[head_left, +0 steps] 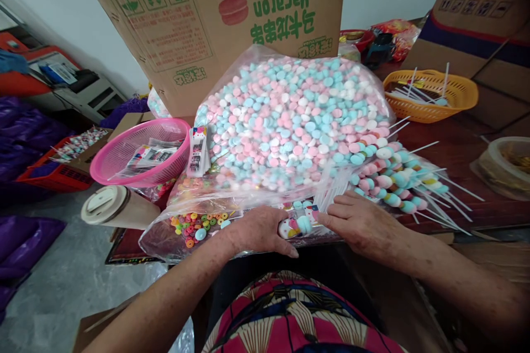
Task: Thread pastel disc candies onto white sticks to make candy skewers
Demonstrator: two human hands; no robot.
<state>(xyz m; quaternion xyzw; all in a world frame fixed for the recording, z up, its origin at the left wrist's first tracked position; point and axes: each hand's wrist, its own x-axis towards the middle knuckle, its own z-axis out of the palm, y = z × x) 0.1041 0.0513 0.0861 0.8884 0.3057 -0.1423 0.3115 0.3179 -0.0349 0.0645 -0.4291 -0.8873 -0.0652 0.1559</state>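
My left hand (260, 230) is curling loosely around a candy skewer (298, 226), pinching its near end at the front edge of the big clear bag of pastel candies (290, 121). The skewer is lying nearly level, its long axis running left to right, pointing toward my right hand (359, 222). That hand is resting palm down, fingers spread lightly, fingertips touching the skewer's far end. Just right of the bag, finished skewers (397, 176) are lying piled, sticks pointing away right.
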